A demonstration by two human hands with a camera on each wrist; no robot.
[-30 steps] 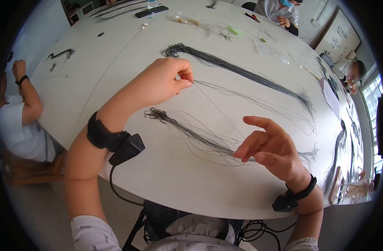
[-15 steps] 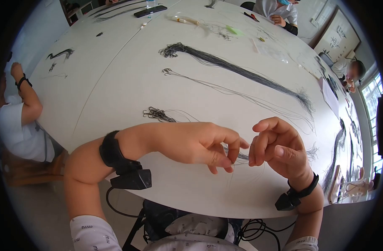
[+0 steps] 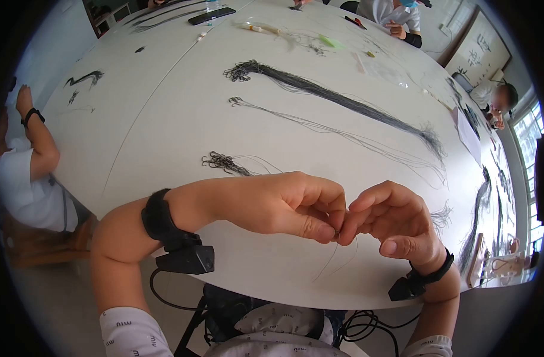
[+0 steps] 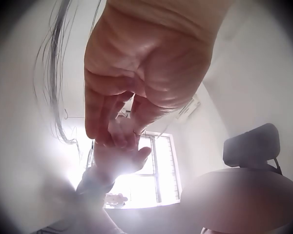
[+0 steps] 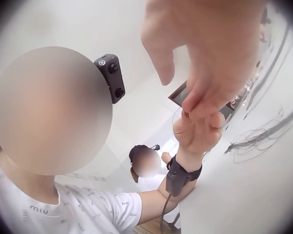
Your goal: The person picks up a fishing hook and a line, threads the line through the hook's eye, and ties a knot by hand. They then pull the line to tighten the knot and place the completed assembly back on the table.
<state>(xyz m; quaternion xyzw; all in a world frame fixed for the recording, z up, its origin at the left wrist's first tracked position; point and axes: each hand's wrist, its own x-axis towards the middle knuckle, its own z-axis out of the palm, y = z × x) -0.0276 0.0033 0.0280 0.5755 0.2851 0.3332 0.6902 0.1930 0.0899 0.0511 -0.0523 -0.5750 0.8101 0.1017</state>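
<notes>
In the head view my left hand (image 3: 284, 208) pinches a thin fishing line (image 3: 324, 266) between thumb and fingers, low over the near edge of the table. Loose line ends hang below, and a small dark bit shows at the fingertips, too small to make out. My right hand (image 3: 397, 223) meets it from the right, its fingertips at the same spot and its thumb held apart. Behind the left forearm lies a bundle of hooks on lines (image 3: 224, 162), mostly hidden by the hand. A few hooked lines (image 3: 296, 123) lie farther back.
A thick bundle of hooked lines (image 3: 331, 95) stretches across the table (image 3: 165, 137) beyond. Farther off are a black phone (image 3: 211, 16), a green slip (image 3: 330, 41) and red-handled pliers (image 3: 356, 22). A white sheet (image 3: 467, 132) lies at the right. Other people sit around the table.
My left hand has left the hooked lines at the back, which now lie on the table, and come near with a thin line. My right hand's fingers have closed in to meet it.
</notes>
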